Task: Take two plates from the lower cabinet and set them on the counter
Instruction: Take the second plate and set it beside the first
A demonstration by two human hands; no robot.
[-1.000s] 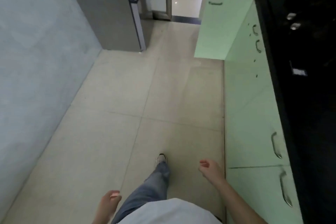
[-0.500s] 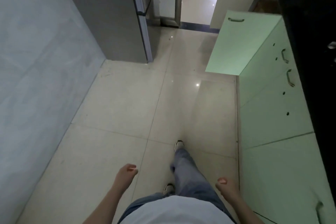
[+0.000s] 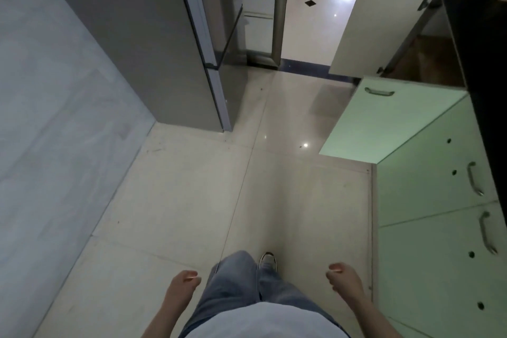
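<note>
No plates are in view. A row of pale green lower cabinets (image 3: 428, 200) runs along the right under a dark counter (image 3: 482, 68). One green cabinet door (image 3: 384, 123) stands swung out into the aisle ahead, and beyond it a second door (image 3: 375, 25) shows its cream inner face; the cabinet interior (image 3: 428, 60) behind it is dim brown and its contents are hidden. My left hand (image 3: 182, 287) and my right hand (image 3: 344, 281) hang low at my sides, loosely curled and holding nothing, well short of the open doors.
A tall grey refrigerator (image 3: 153, 44) stands ahead on the left beside a grey wall (image 3: 49, 132). Pale floor tiles (image 3: 208, 186) form a narrow aisle towards a bright doorway (image 3: 315, 8). My jeans and one shoe (image 3: 267, 259) show below.
I have walked forward along the aisle; the open cabinet doors and refrigerator are nearer. Both arms swung with my steps, the hands still holding nothing.
</note>
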